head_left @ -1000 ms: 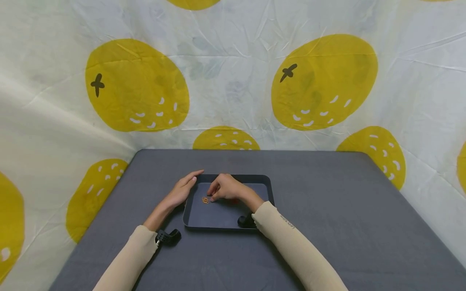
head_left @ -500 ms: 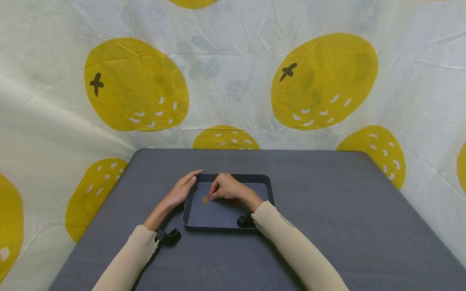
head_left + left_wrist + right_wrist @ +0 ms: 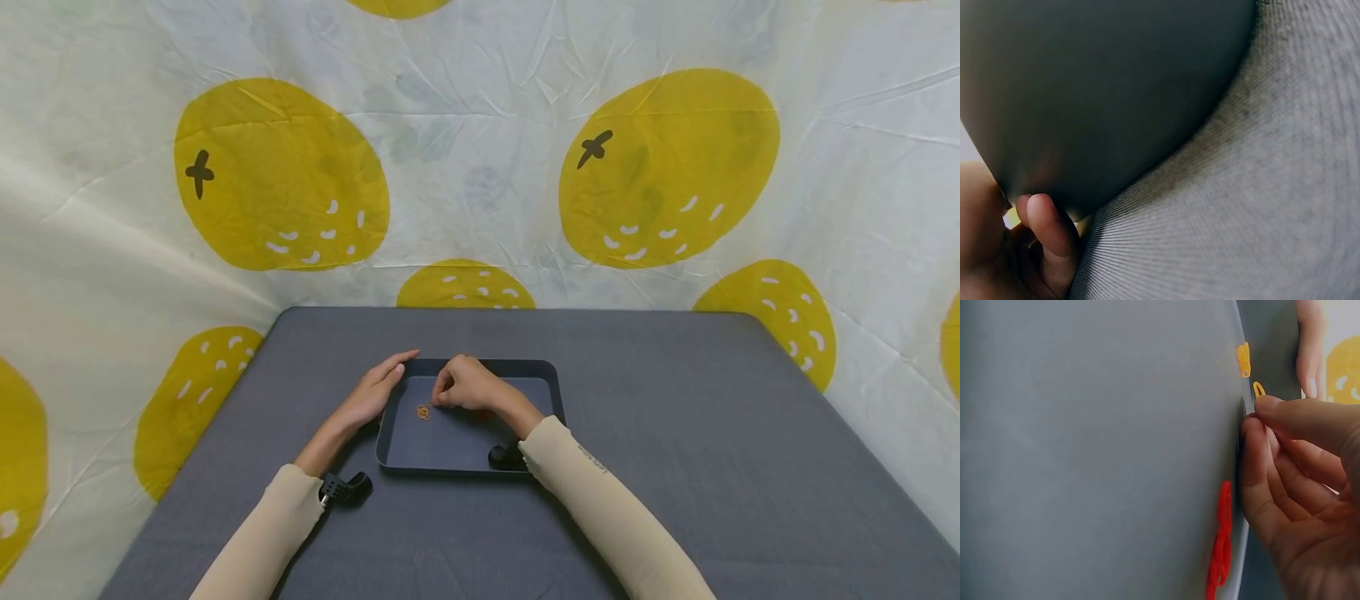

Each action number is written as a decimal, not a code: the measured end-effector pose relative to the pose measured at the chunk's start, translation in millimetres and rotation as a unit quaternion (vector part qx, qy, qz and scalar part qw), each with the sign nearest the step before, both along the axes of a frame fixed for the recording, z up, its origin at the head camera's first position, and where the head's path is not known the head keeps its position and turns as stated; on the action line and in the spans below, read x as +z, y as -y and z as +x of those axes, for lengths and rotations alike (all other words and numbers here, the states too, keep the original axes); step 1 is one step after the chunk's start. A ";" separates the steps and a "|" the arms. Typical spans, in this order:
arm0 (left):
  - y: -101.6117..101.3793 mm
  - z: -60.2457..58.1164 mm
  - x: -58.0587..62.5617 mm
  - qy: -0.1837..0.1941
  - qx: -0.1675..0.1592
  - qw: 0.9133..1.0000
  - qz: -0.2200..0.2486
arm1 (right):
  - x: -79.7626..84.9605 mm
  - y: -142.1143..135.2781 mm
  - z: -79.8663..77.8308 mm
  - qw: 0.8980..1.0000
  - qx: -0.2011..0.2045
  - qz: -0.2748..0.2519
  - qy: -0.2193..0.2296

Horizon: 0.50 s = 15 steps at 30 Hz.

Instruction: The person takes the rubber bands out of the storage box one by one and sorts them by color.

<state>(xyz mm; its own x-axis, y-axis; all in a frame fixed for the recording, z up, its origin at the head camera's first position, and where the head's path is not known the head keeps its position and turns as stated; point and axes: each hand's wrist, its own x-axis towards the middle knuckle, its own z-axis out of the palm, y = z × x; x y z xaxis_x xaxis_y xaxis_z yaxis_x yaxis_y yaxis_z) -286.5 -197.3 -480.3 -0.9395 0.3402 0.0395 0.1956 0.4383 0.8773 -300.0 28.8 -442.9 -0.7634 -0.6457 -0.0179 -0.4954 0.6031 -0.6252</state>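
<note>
A dark grey tray (image 3: 416, 462) lies on the table. My left hand (image 3: 371, 396) rests along its left rim, fingers extended toward the back corner; in the left wrist view its fingertips (image 3: 1047, 219) touch the dark tray wall. Over the tray, my right hand (image 3: 468, 383) pinches a small yellow rubber band (image 3: 1259, 389) between thumb and forefinger, part of the loop poking out. Left of these fingers lies a small pile of yellow-orange rubber bands (image 3: 423, 412). Red rubber bands (image 3: 1221, 540) lie in the tray under the right hand, mostly hidden in the head view.
A grey cloth covers the table (image 3: 675, 467) around the tray. Behind it hangs a white curtain (image 3: 480, 167) printed with yellow fruit. Black wrist cameras sit on both arms; the right one (image 3: 506, 456) hangs over the tray's front part.
My right hand has drawn slightly back and to the right from the yellow-orange pile, pinching one rubber band. My left hand stays at the rim.
</note>
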 end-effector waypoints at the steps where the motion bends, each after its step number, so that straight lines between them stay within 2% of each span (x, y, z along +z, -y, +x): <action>1: -0.5 0.1 0.4 0.000 -0.001 1.000 0.002 | -0.1 -0.5 -0.2 1.000 -0.004 -0.002 0.000; 6: -2.3 0.3 1.1 0.007 0.000 1.000 0.009 | -0.1 -3.1 -0.8 1.000 -0.008 -0.016 0.007; 15: -1.9 0.9 -0.6 0.014 0.005 1.000 0.015 | 4.1 -8.8 -0.5 0.997 -0.012 -0.053 0.047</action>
